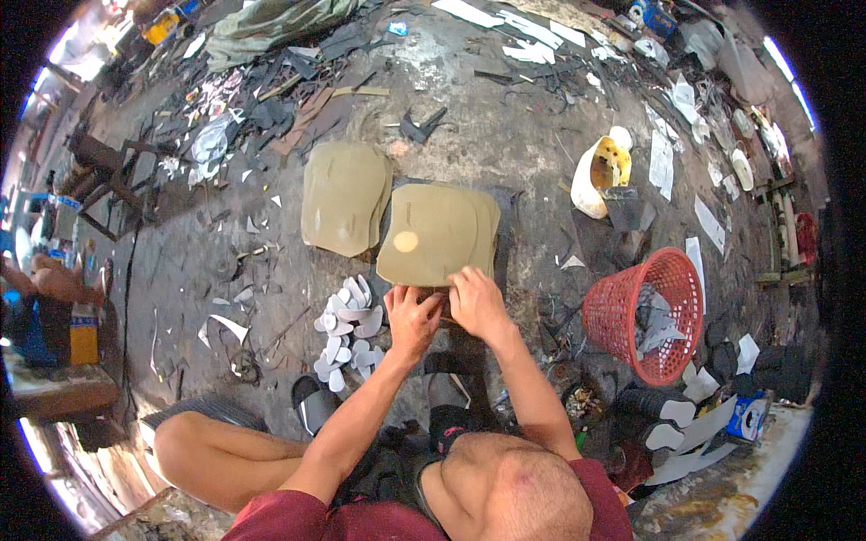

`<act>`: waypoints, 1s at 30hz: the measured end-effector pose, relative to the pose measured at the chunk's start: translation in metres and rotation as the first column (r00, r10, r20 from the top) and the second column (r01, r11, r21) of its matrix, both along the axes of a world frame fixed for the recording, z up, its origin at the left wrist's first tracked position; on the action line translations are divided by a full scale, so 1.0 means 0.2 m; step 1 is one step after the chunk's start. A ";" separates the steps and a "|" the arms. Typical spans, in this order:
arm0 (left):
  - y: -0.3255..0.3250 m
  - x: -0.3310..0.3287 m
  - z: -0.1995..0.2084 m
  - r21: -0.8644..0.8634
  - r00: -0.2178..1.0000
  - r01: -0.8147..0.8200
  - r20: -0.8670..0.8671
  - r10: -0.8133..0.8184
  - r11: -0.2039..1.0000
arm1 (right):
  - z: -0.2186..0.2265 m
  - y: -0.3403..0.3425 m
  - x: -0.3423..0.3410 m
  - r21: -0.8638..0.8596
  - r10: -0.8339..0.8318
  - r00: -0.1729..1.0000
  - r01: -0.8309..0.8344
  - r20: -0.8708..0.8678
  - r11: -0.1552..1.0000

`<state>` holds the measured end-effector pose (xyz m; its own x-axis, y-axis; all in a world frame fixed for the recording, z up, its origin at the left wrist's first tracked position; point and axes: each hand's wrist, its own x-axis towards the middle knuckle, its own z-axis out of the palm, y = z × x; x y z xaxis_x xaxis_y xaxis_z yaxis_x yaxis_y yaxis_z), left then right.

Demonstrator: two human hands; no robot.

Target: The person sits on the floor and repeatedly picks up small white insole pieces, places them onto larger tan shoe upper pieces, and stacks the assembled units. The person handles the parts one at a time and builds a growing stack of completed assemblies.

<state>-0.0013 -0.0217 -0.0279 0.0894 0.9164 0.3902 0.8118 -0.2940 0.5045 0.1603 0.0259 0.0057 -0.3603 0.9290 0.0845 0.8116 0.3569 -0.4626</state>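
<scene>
In front of me lies a stack of flat, tan, round-cornered sheets (pixel 442 221), with a bright round spot of light on the top one. My right hand (pixel 478 307) has its bent fingertips on the near edge of this stack, gripping the top sheet there. Just left of it, my left hand (pixel 415 320) is closed, knuckles up, against the same edge; whatever its fingers hold is hidden. A second stack of similar tan sheets (pixel 343 198) lies on the floor to the left. Small white rounded cut pieces (pixel 347 325) are heaped left of my left hand.
A red plastic basket (pixel 600 311) with grey scraps inside leans at the right. Beyond it is a cut-open white jug (pixel 586 194), yellow within. Dark scraps (pixel 280 117) litter the far floor. At the left edge stands a low bench (pixel 68 392) beside another person's limb (pixel 59 279).
</scene>
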 end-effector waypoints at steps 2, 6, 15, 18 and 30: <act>-0.07 0.05 0.02 -0.028 0.992 -0.054 -0.114 0.051 0.998 | 0.02 0.13 0.01 -0.285 0.002 0.998 0.018 0.067 0.958; -0.17 0.11 0.03 -0.082 0.973 -0.188 -0.149 0.175 0.979 | 0.05 0.15 0.05 -0.348 0.080 0.991 -0.038 0.106 0.937; 0.09 -0.06 0.00 -0.287 0.829 -0.412 0.278 0.486 0.865 | 0.05 -0.19 -0.02 0.142 0.004 0.984 -0.030 0.177 0.989; 0.10 0.00 0.10 -0.155 0.845 -0.200 0.473 0.251 0.967 | 0.08 -0.14 -0.01 -0.237 -0.213 0.947 0.155 -0.240 0.959; 0.02 -0.01 0.20 -0.541 -0.249 0.413 0.707 0.662 0.733 | 0.09 -0.12 0.08 -0.583 -0.725 -0.240 -0.458 -0.646 0.671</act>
<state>-0.0028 -0.0175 0.0120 0.0145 0.7918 -0.6106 -0.7658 0.4014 0.5024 0.1772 0.0022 0.0240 -0.2669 0.8979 -0.3501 -0.7539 -0.4208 -0.5045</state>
